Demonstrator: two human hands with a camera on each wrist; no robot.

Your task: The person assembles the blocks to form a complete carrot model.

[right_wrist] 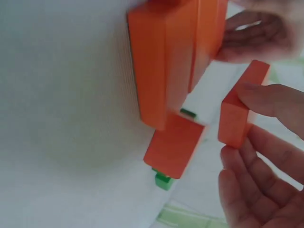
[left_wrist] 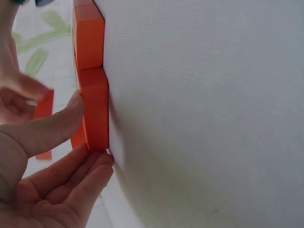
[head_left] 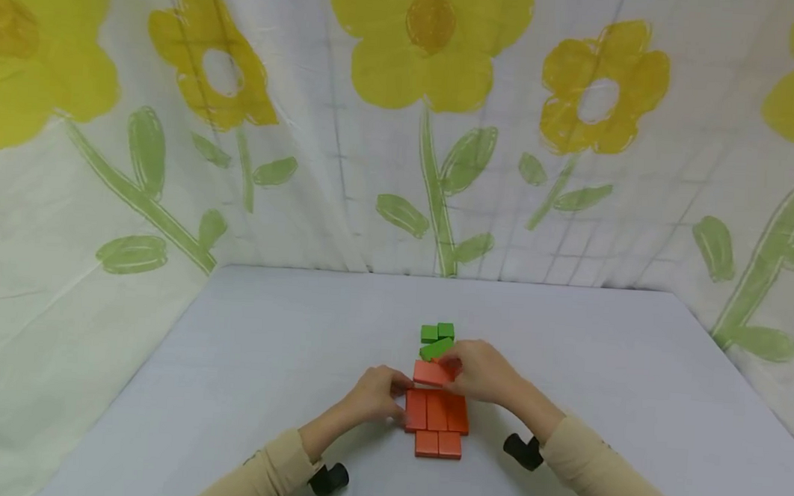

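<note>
An orange block (right_wrist: 232, 118) is pinched between the thumb and fingers of my right hand (head_left: 485, 372), raised off the table. In the right wrist view another orange block (right_wrist: 175, 147) lies beyond the row, mostly hidden in the head view. My left hand (head_left: 374, 395) grips the left orange block (left_wrist: 95, 109) of a row of three, thumb on its upper edge and fingertips at its far end. Two smaller orange blocks (head_left: 437, 445) adjoin the row's near side. Past the raised block sit a slanted green block (head_left: 436, 350) and two small green blocks (head_left: 429, 334).
All the blocks lie near the middle of a white-covered table (head_left: 285, 324). A curtain (head_left: 352, 201) printed with yellow flowers hangs behind its far edge. Black wrist-worn devices (head_left: 328, 481) sit beneath both forearms.
</note>
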